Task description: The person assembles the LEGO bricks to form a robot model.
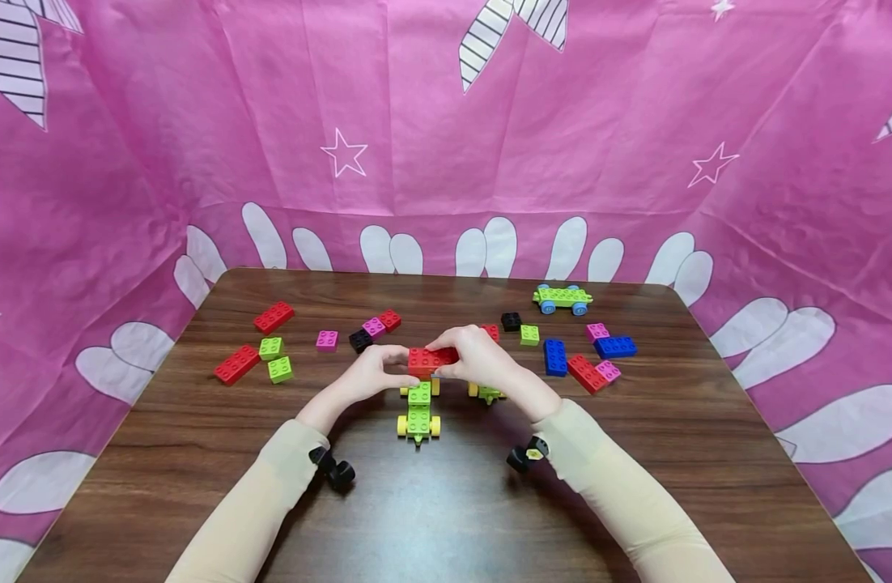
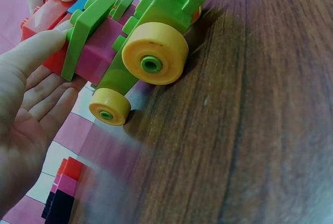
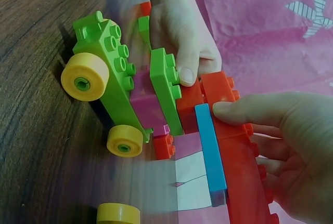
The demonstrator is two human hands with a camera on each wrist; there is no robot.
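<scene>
Pinching red bricks [image 1: 421, 362]: left hand [image 1: 363, 376], right hand [image 1: 484, 359]

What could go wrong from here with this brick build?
The lime-green studded plastic base has round yellow plastic wheels, so an off-centre push might roll it.
The row of red plastic bricks and flat blue plastic plate jut past the magenta plastic brick; if the right grip slackens, they could pull loose.
A second lime-green wheeled plastic base, partly hidden by that grip in the head view, might get bumped.
</scene>
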